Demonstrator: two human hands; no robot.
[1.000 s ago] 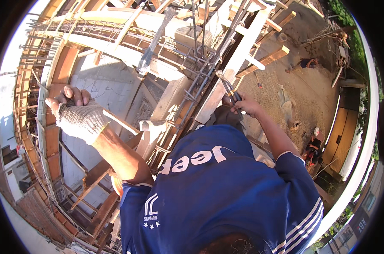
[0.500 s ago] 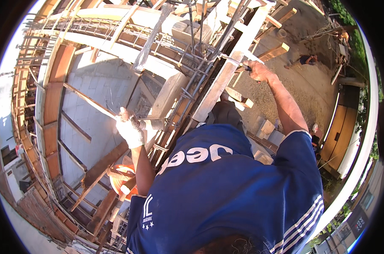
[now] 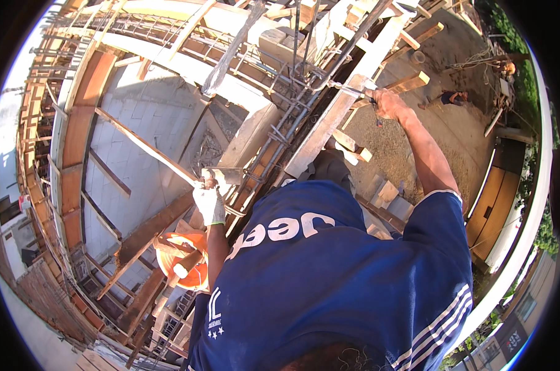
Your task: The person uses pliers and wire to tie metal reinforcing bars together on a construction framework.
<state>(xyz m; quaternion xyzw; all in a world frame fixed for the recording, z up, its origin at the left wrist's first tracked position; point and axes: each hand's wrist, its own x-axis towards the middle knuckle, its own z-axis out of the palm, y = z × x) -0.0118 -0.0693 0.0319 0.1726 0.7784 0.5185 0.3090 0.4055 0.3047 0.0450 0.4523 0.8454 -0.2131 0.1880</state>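
My right hand (image 3: 392,105), bare, is closed around a slim hand tool with a dark handle (image 3: 368,94), possibly pincers. The tool's far end meets a twisted tie wire (image 3: 345,88) that crosses the top of a formwork board (image 3: 329,114). My left hand (image 3: 209,204) wears a white glove with bare fingertips. Its fingers are bent against a short brown block (image 3: 227,176) beside the rebar cage (image 3: 267,145); anything between them is too small to make out. A silvery bundle of thin wire (image 3: 233,49) lies across the formwork ahead.
An orange round container (image 3: 199,275) with wood pieces sits below my left forearm. Timber props (image 3: 141,145) slant across the deep bay at left. Wooden stubs (image 3: 410,81) stick out at right, above the ground far below, where a person (image 3: 454,98) is.
My left hand has moved right and slightly down, onto the short block; thin wires no longer stand out clearly above it. My right hand has shifted slightly right with the tool.
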